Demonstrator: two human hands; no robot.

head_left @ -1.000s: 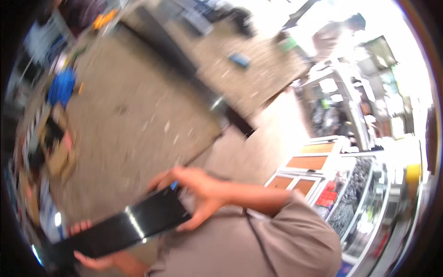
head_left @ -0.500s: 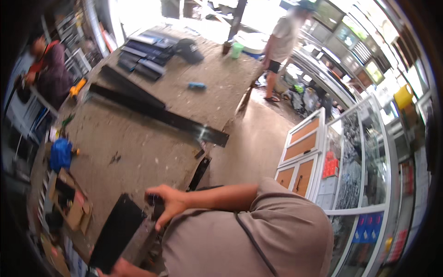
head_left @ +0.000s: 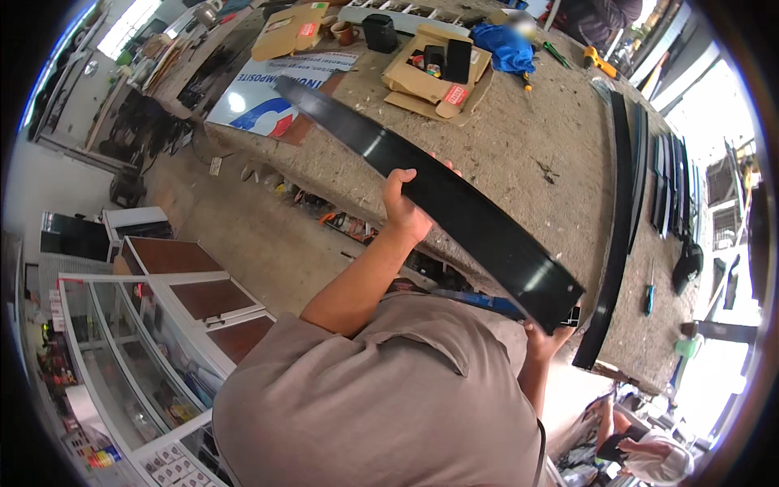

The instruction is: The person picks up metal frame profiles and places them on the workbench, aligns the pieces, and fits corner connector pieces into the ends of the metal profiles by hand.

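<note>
A long, glossy black channel profile (head_left: 479, 219) stretches diagonally in front of my chest, above the near edge of the worktable. My left hand (head_left: 408, 203) wraps its near edge around the middle, with the thumb on the visible face and fingertips showing at the far edge. At the lower right end, my right hand (head_left: 545, 341) supports the profile from below; most of its fingers are hidden behind it. A small hole shows near that end. The opposite end reaches over a printed sheet (head_left: 243, 101) on the table.
On the worktable (head_left: 487, 146) lie an opened cardboard box (head_left: 406, 77) with black parts, a blue bag (head_left: 505, 50), a yellow power tool (head_left: 599, 62), long black profiles (head_left: 618, 187) and a dark cap (head_left: 688, 266). Glass cabinets (head_left: 122, 349) stand left. Another person (head_left: 649, 454) is at lower right.
My view has swung round, so the box now sits ahead and the other profiles to the right. The held black profile has come up across my front with both hands on it.
</note>
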